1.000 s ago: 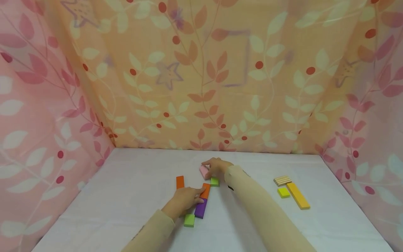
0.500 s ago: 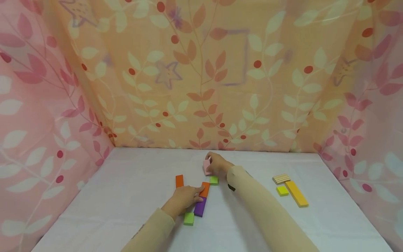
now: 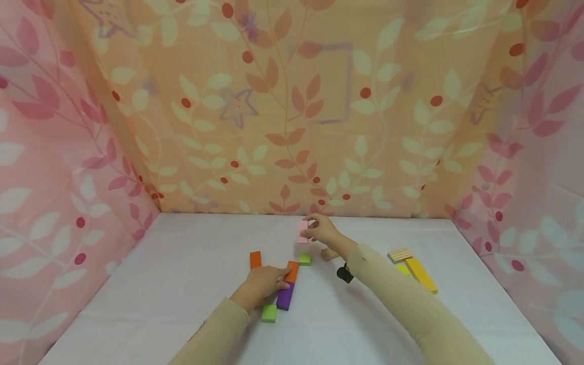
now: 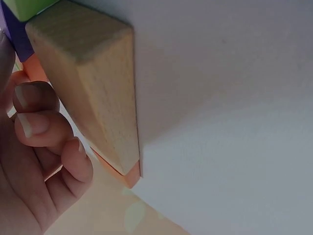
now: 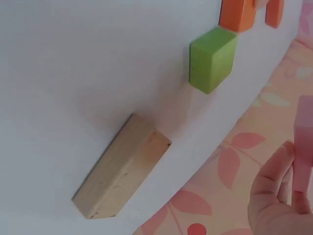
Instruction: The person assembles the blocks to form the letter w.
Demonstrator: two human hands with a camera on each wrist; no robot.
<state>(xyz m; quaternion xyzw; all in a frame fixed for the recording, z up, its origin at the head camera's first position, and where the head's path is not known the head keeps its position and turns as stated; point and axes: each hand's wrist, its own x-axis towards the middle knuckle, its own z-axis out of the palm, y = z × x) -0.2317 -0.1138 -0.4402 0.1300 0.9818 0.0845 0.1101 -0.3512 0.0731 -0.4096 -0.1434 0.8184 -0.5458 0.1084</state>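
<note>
My right hand pinches a pink block between thumb and fingers, held upright above the far part of the table. My left hand reaches over a row of blocks, its index finger on an orange block and its thumb at a purple block. The left wrist view shows its other fingers bent beside a wooden block. A second orange block lies beyond the left hand. One green block sits near the purple one; another green block sits by the orange one.
A loose wooden block lies under the right wrist. At the right are a ridged wooden piece, a long yellow-orange block and a yellow square, partly hidden by the sleeve. Patterned cloth encloses the white table.
My right hand has lifted the pink block and carried it away from me, turning it upright. The loose wooden block has come into view under the wrist. My left hand stays at the blocks.
</note>
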